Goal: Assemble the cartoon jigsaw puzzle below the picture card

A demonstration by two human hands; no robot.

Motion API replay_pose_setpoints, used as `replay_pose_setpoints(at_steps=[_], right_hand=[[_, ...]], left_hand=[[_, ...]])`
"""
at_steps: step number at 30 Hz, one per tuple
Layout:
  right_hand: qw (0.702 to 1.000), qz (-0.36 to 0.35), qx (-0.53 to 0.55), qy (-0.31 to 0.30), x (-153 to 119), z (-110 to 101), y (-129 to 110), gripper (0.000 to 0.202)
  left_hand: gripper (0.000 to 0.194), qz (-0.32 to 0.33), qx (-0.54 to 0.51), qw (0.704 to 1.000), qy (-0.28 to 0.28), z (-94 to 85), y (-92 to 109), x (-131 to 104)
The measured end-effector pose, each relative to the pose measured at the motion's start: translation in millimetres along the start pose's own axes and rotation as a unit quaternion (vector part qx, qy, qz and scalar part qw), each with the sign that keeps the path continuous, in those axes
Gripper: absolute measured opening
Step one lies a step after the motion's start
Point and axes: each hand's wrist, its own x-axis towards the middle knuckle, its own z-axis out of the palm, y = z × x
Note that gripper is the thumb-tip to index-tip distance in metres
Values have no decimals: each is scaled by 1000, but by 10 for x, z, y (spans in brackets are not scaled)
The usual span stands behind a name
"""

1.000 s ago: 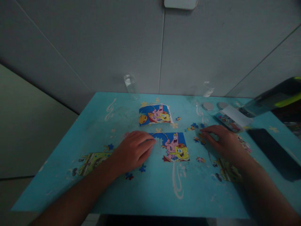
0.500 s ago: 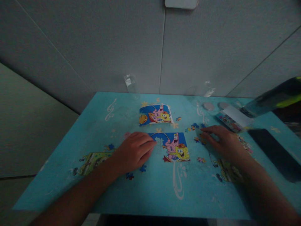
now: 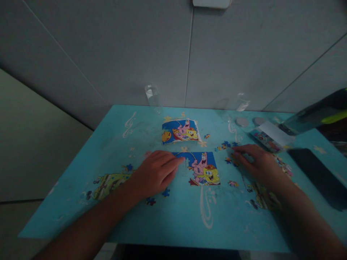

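My left hand (image 3: 157,169) lies over the left part of a partly assembled jigsaw puzzle (image 3: 205,169) with a pink starfish and a yellow sponge character. Its index finger stretches onto the blue upper area, beside a gap; the other fingers are bent and partly hidden. Anything under them I cannot see. To the right, my right hand (image 3: 255,159) rests with thumb and index finger slightly apart, beside loose puzzle pieces (image 3: 225,145). No piece shows between them. Behind the puzzle lies a small picture sheet (image 3: 180,131) with the same scene.
Loose pieces (image 3: 166,192) lie below my left hand. A dark phone-like slab (image 3: 316,177), an open printed box (image 3: 268,137) and two round lids (image 3: 242,122) are at right. Clear containers (image 3: 153,97) stand along the wall; a dark bottle (image 3: 311,112) leans in from the right.
My left index finger has stretched a little to the right over the puzzle's gap. My right hand stays almost still. The view has shifted slightly.
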Motion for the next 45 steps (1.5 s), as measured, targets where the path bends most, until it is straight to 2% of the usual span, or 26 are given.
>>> replay_pose_setpoints(at_steps=[8,15,21,27,31,36,40,45], right_hand=[[1000,1,4,-11,13,-10,-31,26],[997,64,-34,30,-1,-4,32,29],[993,96,-38,52,-8,-42,-10,30],[996,65,-37,53,0,-12,-13,28],[997,15,-51,63,56,125,-20,31],[995,-33,-86,34,169,253,-130,36],[995,-20,-101,19,219,258,-164,35],[998,36,-24,36,248,253,-117,29]], left_hand=[[38,-5,-10,1000,-17,-7,3,8],[34,6,-1,1000,-6,33,-17,-7],[33,11,9,1000,-6,49,-30,-24],[31,18,16,1000,-1,31,-28,-15],[29,31,18,999,-3,27,-11,6],[29,44,7,999,-1,49,0,23],[26,46,3,999,-9,63,1,15],[24,40,-5,999,-27,70,8,-8]])
